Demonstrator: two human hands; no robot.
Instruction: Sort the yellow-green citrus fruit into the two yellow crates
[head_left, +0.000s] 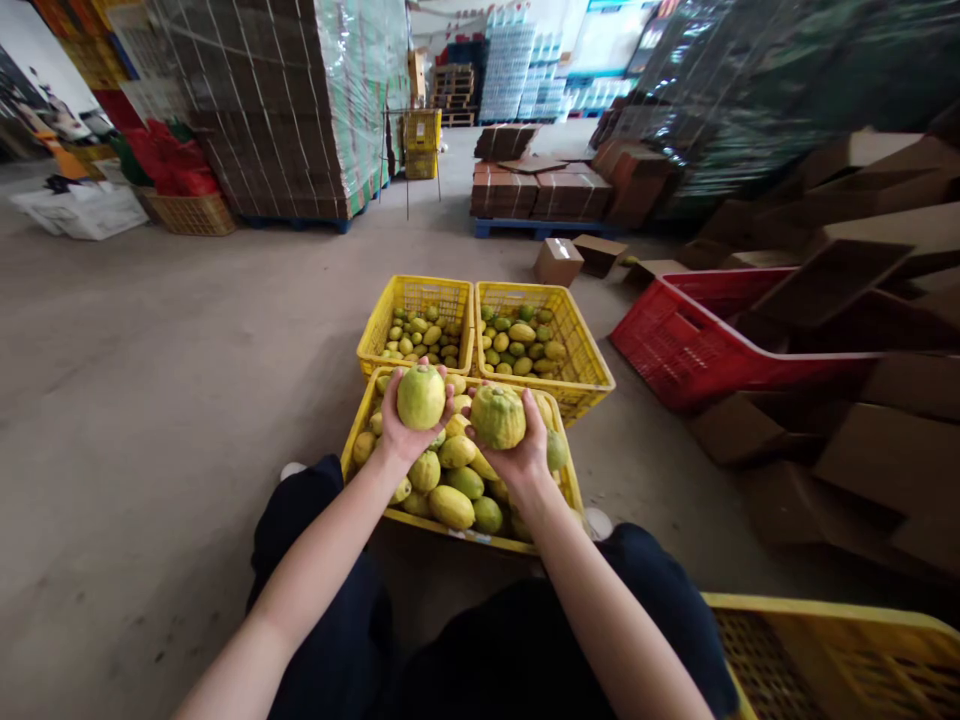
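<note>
My left hand (401,437) is wrapped around a smooth, round yellow-green fruit (421,397). In my right hand (529,456) sits another yellow-green fruit (498,417), bumpy and ribbed like a citron. Both are held up side by side, above a yellow crate (572,494) that stands between my legs. Many oval and round fruits (452,507), yellow to green, fill that crate. The exact kind of fruit is not certain. My hands and forearms cover part of the pile.
Two yellow crates, a left one (365,345) and a right one (592,365), hold smaller-looking fruits just beyond. A red crate (675,345) with cardboard boxes (885,440) lies right. Another yellow crate (847,625) is near my right leg. Wrapped stacks (262,110) and flat cardboard (540,190) stand farther back.
</note>
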